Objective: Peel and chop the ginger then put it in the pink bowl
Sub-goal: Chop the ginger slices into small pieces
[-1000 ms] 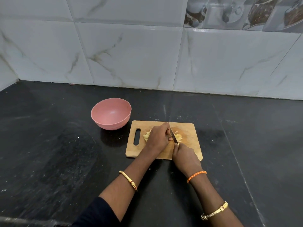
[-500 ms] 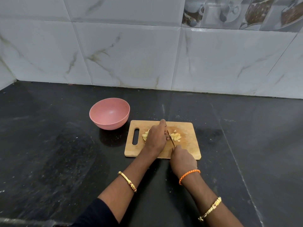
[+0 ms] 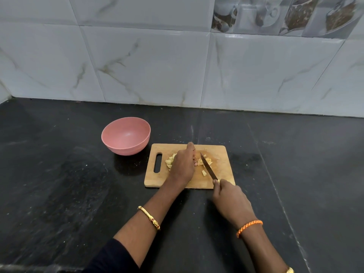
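Chopping pale yellow ginger pieces (image 3: 204, 162) mid-board on the rectangular wooden cutting board (image 3: 220, 154). Left hand (image 3: 182, 164) cupping over the pile at 9 o'clock, pinning it. Right hand (image 3: 231, 198) gripping the dark-bladed knife (image 3: 208, 166), blade running 11-to-5 through the pieces. Empty round pink bowl (image 3: 126, 134) sitting at 10 o'clock, nearer the left hand, probably next.
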